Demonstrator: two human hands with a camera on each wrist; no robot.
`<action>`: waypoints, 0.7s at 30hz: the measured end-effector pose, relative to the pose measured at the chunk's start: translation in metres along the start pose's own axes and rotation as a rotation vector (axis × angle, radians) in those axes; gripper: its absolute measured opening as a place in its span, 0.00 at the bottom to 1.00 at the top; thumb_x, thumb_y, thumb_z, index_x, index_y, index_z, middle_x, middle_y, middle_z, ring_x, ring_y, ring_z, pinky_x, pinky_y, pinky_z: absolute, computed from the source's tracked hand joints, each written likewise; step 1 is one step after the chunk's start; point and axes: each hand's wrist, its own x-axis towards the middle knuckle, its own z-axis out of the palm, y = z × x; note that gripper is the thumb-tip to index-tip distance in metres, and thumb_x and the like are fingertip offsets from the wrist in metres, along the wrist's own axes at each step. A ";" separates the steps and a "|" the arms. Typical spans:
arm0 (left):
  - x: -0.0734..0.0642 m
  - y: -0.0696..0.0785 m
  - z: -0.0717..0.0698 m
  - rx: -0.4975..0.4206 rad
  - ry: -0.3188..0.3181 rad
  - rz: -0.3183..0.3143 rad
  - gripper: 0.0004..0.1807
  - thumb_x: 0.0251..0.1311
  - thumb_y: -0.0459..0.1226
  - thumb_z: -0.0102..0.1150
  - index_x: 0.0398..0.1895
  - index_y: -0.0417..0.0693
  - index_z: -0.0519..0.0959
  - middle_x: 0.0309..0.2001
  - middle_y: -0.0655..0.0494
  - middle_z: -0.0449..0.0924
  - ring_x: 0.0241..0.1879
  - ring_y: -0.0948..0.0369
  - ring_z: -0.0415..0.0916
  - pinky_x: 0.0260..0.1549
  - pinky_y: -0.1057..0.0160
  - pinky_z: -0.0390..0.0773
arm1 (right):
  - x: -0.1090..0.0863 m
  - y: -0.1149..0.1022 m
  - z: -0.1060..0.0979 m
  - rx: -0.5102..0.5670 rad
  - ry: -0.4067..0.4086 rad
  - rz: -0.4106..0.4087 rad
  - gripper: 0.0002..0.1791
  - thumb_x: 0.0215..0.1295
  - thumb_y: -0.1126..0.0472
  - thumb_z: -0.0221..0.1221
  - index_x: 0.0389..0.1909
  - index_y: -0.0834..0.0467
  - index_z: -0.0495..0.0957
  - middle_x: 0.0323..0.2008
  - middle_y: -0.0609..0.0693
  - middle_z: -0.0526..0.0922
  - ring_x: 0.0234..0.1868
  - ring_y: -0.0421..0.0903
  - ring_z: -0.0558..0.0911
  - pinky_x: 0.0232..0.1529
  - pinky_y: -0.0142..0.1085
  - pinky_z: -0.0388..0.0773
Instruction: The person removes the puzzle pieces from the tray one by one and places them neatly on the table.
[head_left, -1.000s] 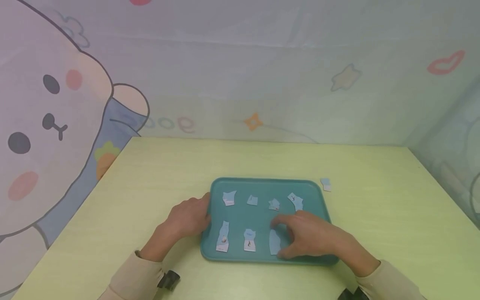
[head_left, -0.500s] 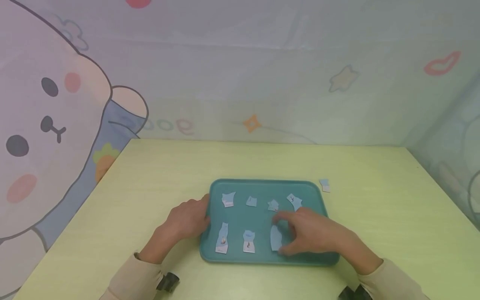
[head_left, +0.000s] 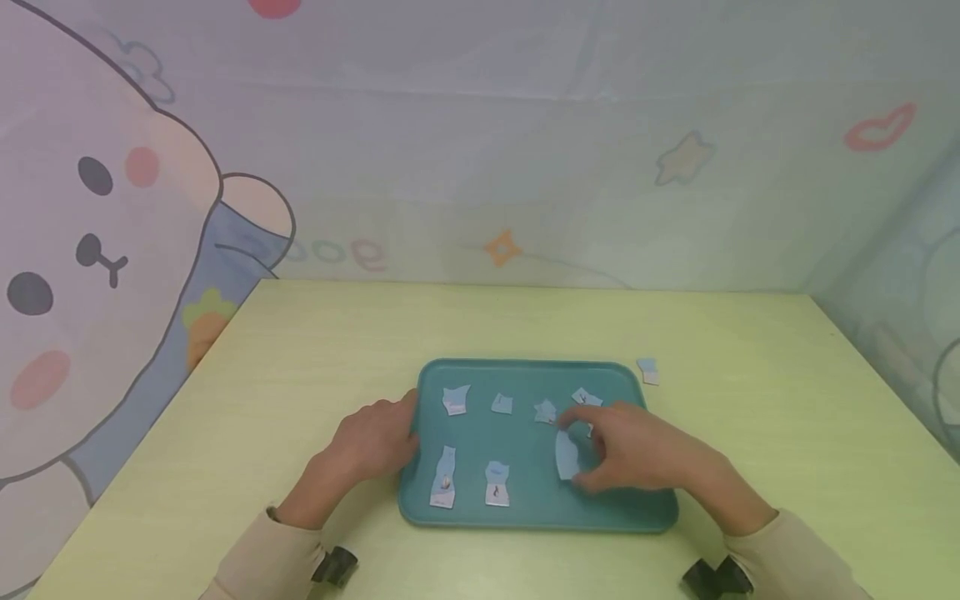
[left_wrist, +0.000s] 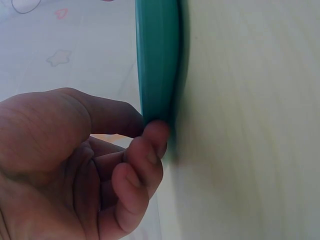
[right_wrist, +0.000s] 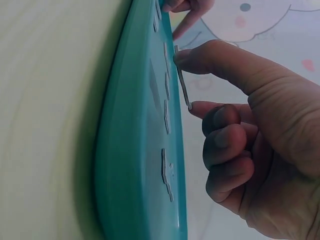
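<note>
My right hand (head_left: 641,450) holds a light-blue puzzle piece (head_left: 567,456) between thumb and forefinger. In the right wrist view this thin piece (right_wrist: 181,80) is tilted and raised off the teal tray (head_left: 525,442), with the other fingers curled below. At the tray's left side, my left hand (head_left: 375,437) grips the rim; thumb and fingers meet at the tray edge (left_wrist: 160,60) in the left wrist view. Other pieces lie apart on the tray, among them a tall one (head_left: 444,477) and a shorter one (head_left: 497,483) at the front. Right fingers partly cover a piece (head_left: 587,397) at the back right.
One more puzzle piece (head_left: 648,371) lies on the pale yellow table (head_left: 337,342), just beyond the tray's back right corner. A printed cloth (head_left: 480,150) with a cartoon bear hangs behind the table.
My right hand has taken up the blue piece from the tray's front and carried it slightly back and to the right. The left hand keeps its place on the rim.
</note>
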 end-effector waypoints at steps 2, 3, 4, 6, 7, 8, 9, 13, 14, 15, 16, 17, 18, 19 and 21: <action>0.000 0.000 0.000 -0.001 -0.002 -0.001 0.31 0.71 0.33 0.54 0.75 0.29 0.65 0.44 0.41 0.83 0.33 0.55 0.75 0.26 0.59 0.71 | 0.000 0.003 -0.001 0.004 0.001 0.001 0.30 0.56 0.53 0.73 0.60 0.51 0.80 0.15 0.38 0.62 0.18 0.34 0.61 0.23 0.31 0.59; 0.000 0.000 0.000 -0.003 -0.004 -0.002 0.31 0.71 0.33 0.54 0.75 0.29 0.65 0.45 0.41 0.83 0.33 0.55 0.75 0.26 0.59 0.71 | 0.000 0.004 -0.001 0.005 0.001 0.001 0.29 0.56 0.53 0.73 0.60 0.51 0.79 0.15 0.38 0.62 0.18 0.34 0.61 0.23 0.31 0.58; 0.000 0.000 0.000 -0.004 -0.006 -0.004 0.31 0.72 0.33 0.54 0.75 0.29 0.65 0.45 0.41 0.82 0.33 0.55 0.75 0.26 0.59 0.71 | 0.000 0.005 -0.001 0.008 0.001 0.001 0.29 0.56 0.53 0.73 0.60 0.51 0.79 0.15 0.37 0.62 0.18 0.34 0.61 0.23 0.31 0.58; 0.000 0.000 0.000 -0.005 -0.007 -0.005 0.31 0.72 0.33 0.54 0.75 0.29 0.65 0.46 0.40 0.83 0.34 0.55 0.75 0.26 0.59 0.71 | 0.000 0.007 -0.002 0.011 0.003 -0.004 0.29 0.56 0.54 0.72 0.60 0.51 0.79 0.15 0.38 0.62 0.18 0.34 0.62 0.23 0.31 0.59; 0.000 0.001 0.000 -0.004 -0.007 -0.005 0.31 0.72 0.33 0.55 0.75 0.29 0.65 0.47 0.40 0.83 0.34 0.55 0.75 0.26 0.59 0.71 | 0.000 0.008 -0.002 0.013 0.003 -0.005 0.29 0.55 0.54 0.72 0.60 0.51 0.78 0.15 0.38 0.63 0.18 0.34 0.62 0.23 0.31 0.59; 0.000 0.001 0.000 -0.005 -0.007 -0.006 0.31 0.72 0.33 0.55 0.75 0.29 0.65 0.47 0.40 0.83 0.34 0.55 0.75 0.26 0.59 0.71 | 0.000 0.009 -0.002 0.012 0.005 -0.003 0.30 0.55 0.54 0.72 0.60 0.52 0.78 0.15 0.38 0.63 0.18 0.34 0.62 0.23 0.31 0.59; 0.000 0.001 0.000 -0.005 -0.007 -0.006 0.31 0.72 0.33 0.55 0.75 0.29 0.65 0.47 0.40 0.83 0.34 0.55 0.75 0.26 0.59 0.71 | 0.000 0.010 -0.003 0.012 0.005 0.000 0.30 0.55 0.54 0.72 0.60 0.52 0.78 0.16 0.38 0.64 0.19 0.34 0.63 0.24 0.31 0.60; -0.001 0.001 0.000 -0.002 -0.006 -0.006 0.32 0.72 0.33 0.55 0.76 0.29 0.64 0.47 0.40 0.83 0.33 0.55 0.75 0.25 0.59 0.71 | 0.000 0.013 -0.004 0.009 0.006 0.022 0.30 0.54 0.55 0.72 0.60 0.51 0.77 0.18 0.39 0.67 0.20 0.35 0.64 0.24 0.31 0.60; -0.001 0.001 0.000 -0.003 -0.007 -0.006 0.32 0.72 0.33 0.55 0.76 0.29 0.64 0.47 0.40 0.83 0.33 0.55 0.75 0.25 0.59 0.71 | 0.000 0.014 -0.005 0.008 0.007 0.025 0.30 0.54 0.55 0.72 0.60 0.51 0.77 0.18 0.39 0.67 0.20 0.35 0.65 0.24 0.31 0.60; -0.001 0.001 0.000 -0.004 -0.007 -0.006 0.32 0.72 0.33 0.55 0.76 0.29 0.64 0.47 0.40 0.83 0.33 0.55 0.75 0.25 0.59 0.70 | 0.000 0.014 -0.006 0.008 0.007 0.027 0.30 0.54 0.55 0.72 0.60 0.51 0.77 0.18 0.40 0.68 0.20 0.35 0.66 0.24 0.31 0.61; -0.001 0.001 0.000 -0.004 -0.006 -0.005 0.32 0.72 0.33 0.55 0.76 0.29 0.64 0.47 0.40 0.83 0.33 0.55 0.75 0.25 0.59 0.70 | 0.000 0.015 -0.006 0.007 0.009 0.028 0.30 0.54 0.55 0.72 0.60 0.52 0.77 0.18 0.40 0.68 0.20 0.35 0.66 0.24 0.31 0.61; -0.001 0.001 0.000 -0.005 -0.006 -0.004 0.32 0.72 0.33 0.55 0.76 0.29 0.64 0.46 0.41 0.83 0.32 0.55 0.75 0.24 0.60 0.70 | 0.000 0.016 -0.007 0.007 0.011 0.028 0.30 0.54 0.56 0.72 0.60 0.52 0.77 0.18 0.40 0.68 0.20 0.35 0.66 0.24 0.31 0.61; -0.001 0.001 0.000 -0.007 -0.006 -0.003 0.32 0.72 0.33 0.55 0.76 0.29 0.64 0.45 0.41 0.82 0.32 0.55 0.75 0.24 0.60 0.70 | 0.000 0.017 -0.007 0.007 0.014 0.028 0.30 0.54 0.56 0.72 0.60 0.52 0.77 0.18 0.40 0.68 0.20 0.35 0.66 0.24 0.31 0.62; -0.001 0.001 0.000 -0.008 -0.005 -0.002 0.31 0.72 0.33 0.55 0.76 0.29 0.64 0.44 0.41 0.82 0.32 0.55 0.75 0.24 0.60 0.70 | 0.000 0.018 -0.008 0.008 0.016 0.028 0.30 0.54 0.56 0.71 0.60 0.52 0.77 0.18 0.40 0.69 0.20 0.35 0.67 0.25 0.31 0.62; -0.001 0.001 0.000 -0.010 -0.004 0.001 0.31 0.72 0.32 0.55 0.75 0.29 0.64 0.44 0.42 0.82 0.32 0.55 0.75 0.24 0.60 0.70 | 0.000 0.020 -0.008 0.006 0.020 0.029 0.30 0.54 0.56 0.71 0.60 0.52 0.77 0.18 0.40 0.69 0.21 0.35 0.67 0.25 0.31 0.62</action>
